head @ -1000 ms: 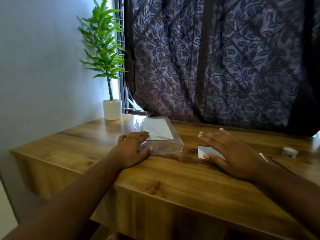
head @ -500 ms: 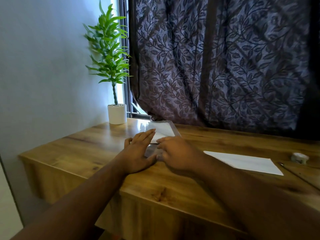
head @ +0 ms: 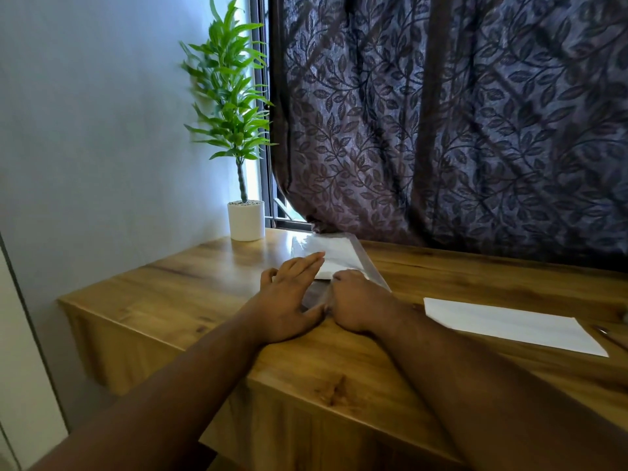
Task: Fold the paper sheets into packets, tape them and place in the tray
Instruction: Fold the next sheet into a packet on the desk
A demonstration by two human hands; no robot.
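On the varnished wooden worktop (head: 356,362), nearest the camera, both hands sit at the near end of the clear shallow plastic tray (head: 368,263), which serves as the landmark here. The left hand (head: 289,300) lies flat with fingers spread and straight, its fingertips reaching over the tray's near left edge; the right hand (head: 355,300) is curled, knuckles up, pressed against the tray's near right corner — whether it pinches anything I cannot tell. Inside the tray, just past the fingertips, lies a white folded paper packet (head: 331,260). Right of the tray and well apart from it, a flat white paper sheet (head: 509,324) waits unfolded. Beyond the tray's far left corner stands a green plant in a white pot (head: 245,220), with a dark leaf-patterned curtain (head: 458,124) behind. The sheet looks light, limp and easily creased — best lifted by an edge or corner, probably; the tray seems thin and slippery, likely to skate unless steadied.
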